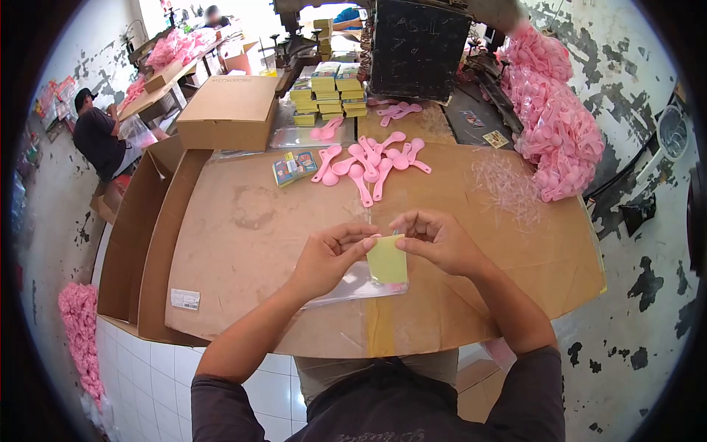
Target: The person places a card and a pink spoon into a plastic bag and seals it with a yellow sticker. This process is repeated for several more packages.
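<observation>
A small yellow card (pixel 387 264) is held upright between my two hands over the front middle of the cardboard-topped table. My left hand (pixel 331 254) pinches its upper left corner, thumb toward me. At the upper right corner, my right hand (pixel 436 241) grips it with thumb and bent fingers. Something small at the card's top edge is too hidden to name. Clear plastic bags (pixel 342 289) lie flat beneath the card and the left hand. Farther back is a loose pile of pink spoons (pixel 361 156), with a banded bundle of printed cards (pixel 294 169) to its left.
Stacks of yellow-edged cards (pixel 328 88) stand behind the spoons, beside a closed cardboard box (pixel 228 110). A black machine block (pixel 420 48) rises at the back. Bagged pink spoons (pixel 552 118) and plastic strips (pixel 508 188) are at right. A person (pixel 103 132) sits far left.
</observation>
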Motion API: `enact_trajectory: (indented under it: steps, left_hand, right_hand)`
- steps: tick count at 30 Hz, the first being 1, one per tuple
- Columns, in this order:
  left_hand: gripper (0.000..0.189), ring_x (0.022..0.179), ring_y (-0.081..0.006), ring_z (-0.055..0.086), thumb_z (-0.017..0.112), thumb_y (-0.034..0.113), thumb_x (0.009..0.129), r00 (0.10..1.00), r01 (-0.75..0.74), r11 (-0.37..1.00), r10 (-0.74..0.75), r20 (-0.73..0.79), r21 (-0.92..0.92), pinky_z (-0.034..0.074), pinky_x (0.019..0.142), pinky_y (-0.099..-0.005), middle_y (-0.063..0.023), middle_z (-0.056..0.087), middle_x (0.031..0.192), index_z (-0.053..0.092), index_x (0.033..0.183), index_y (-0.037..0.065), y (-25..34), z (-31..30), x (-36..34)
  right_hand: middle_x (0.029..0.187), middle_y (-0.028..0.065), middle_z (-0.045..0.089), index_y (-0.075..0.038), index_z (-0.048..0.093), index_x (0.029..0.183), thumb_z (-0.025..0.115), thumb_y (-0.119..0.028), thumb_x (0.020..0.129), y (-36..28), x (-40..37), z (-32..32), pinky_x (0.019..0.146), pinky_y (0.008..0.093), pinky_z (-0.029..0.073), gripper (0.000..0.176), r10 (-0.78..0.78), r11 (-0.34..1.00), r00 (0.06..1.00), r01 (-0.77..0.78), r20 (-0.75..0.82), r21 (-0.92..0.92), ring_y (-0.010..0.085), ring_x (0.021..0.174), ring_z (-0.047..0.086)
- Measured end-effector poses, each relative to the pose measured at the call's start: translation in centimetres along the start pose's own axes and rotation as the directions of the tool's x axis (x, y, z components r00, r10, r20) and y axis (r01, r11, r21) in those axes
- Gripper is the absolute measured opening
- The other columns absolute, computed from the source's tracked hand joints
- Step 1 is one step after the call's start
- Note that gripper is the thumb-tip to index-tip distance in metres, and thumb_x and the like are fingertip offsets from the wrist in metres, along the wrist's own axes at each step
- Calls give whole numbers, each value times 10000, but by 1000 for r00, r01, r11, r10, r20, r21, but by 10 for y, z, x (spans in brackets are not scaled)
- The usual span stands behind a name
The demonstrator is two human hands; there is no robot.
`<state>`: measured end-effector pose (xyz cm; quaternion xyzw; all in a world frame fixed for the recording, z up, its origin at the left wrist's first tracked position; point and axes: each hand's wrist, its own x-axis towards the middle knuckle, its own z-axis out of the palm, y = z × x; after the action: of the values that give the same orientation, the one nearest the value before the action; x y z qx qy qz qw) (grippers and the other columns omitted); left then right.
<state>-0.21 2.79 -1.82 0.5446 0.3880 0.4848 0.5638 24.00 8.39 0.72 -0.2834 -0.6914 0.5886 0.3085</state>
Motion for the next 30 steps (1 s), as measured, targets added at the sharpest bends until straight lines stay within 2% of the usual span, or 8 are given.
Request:
enact_trajectory:
  steps: [7, 15, 19, 21, 24, 27, 28, 30]
  left_hand:
    - [250, 1000, -130, 694, 644, 115, 1032, 998, -28, 999, 30, -53, 36, 581, 892, -293, -106, 751, 1106, 697, 1229, -29, -4, 2, -2]
    - [258, 968, -101, 684, 639, 114, 1036, 995, -55, 997, 59, -80, 52, 563, 865, -261, -82, 759, 1089, 703, 1236, -36, -8, 5, -3]
    - [241, 982, -124, 691, 647, 75, 1021, 996, -25, 999, 29, -87, 45, 567, 889, -279, -90, 759, 1096, 714, 1230, -25, -11, 4, -3]
    - [235, 987, -124, 689, 640, 49, 1017, 996, -22, 998, 27, -83, 56, 566, 894, -282, -87, 760, 1098, 720, 1228, -18, -8, 4, -4]
    - [249, 1005, -124, 687, 636, 18, 1003, 994, -104, 986, 108, -23, 128, 569, 910, -299, -85, 759, 1107, 722, 1235, -9, -13, -7, -2]
    - [238, 959, -90, 671, 678, 91, 1001, 998, -55, 986, 57, -8, 158, 559, 859, -263, -80, 758, 1082, 740, 1212, 1, -15, -11, -2]
    - [239, 951, -90, 671, 675, 94, 1003, 999, -50, 993, 51, -4, 107, 557, 855, -261, -82, 758, 1081, 740, 1212, 1, -15, -11, -2]
    - [239, 936, -89, 672, 669, 100, 1007, 999, -41, 999, 41, 4, 4, 554, 848, -257, -88, 758, 1079, 739, 1213, 1, -14, -11, -2]
  right_hand:
    - [974, 17, 713, -1, 708, 1123, 740, -111, 962, 15, -1, 0, 794, 241, 525, 198, 69, 989, 994, -56, -90, 138, 77, 885, 659]
    - [956, 13, 722, -10, 724, 1117, 739, -100, 960, 23, -3, -3, 776, 241, 525, 181, 119, 980, 988, -101, -97, 171, 71, 855, 658]
    - [962, 1, 712, -20, 741, 1102, 719, -82, 969, 24, -4, -4, 784, 247, 527, 148, 126, 971, 987, -103, -96, 217, 79, 878, 659]
    - [975, 5, 697, -18, 750, 1101, 705, -61, 970, 27, -3, -4, 789, 250, 524, 145, 96, 975, 991, -74, -97, 208, 86, 896, 651]
    - [984, 18, 671, -12, 763, 1100, 688, -32, 968, 29, -3, -10, 795, 253, 513, 153, 4, 990, 999, 4, -50, 141, 95, 912, 636]
    - [986, 33, 655, -5, 769, 1105, 671, -12, 967, 28, -2, -17, 795, 252, 498, 169, -62, 997, 998, 62, 11, 34, 103, 912, 619]
    - [986, 37, 651, -3, 769, 1107, 666, -6, 966, 27, -2, -19, 794, 251, 492, 175, -75, 997, 997, 75, 29, -4, 105, 910, 613]
    - [982, 37, 650, -2, 771, 1103, 668, -11, 967, 24, -3, -23, 798, 250, 486, 171, -34, 998, 999, 32, 38, 48, 108, 917, 611]
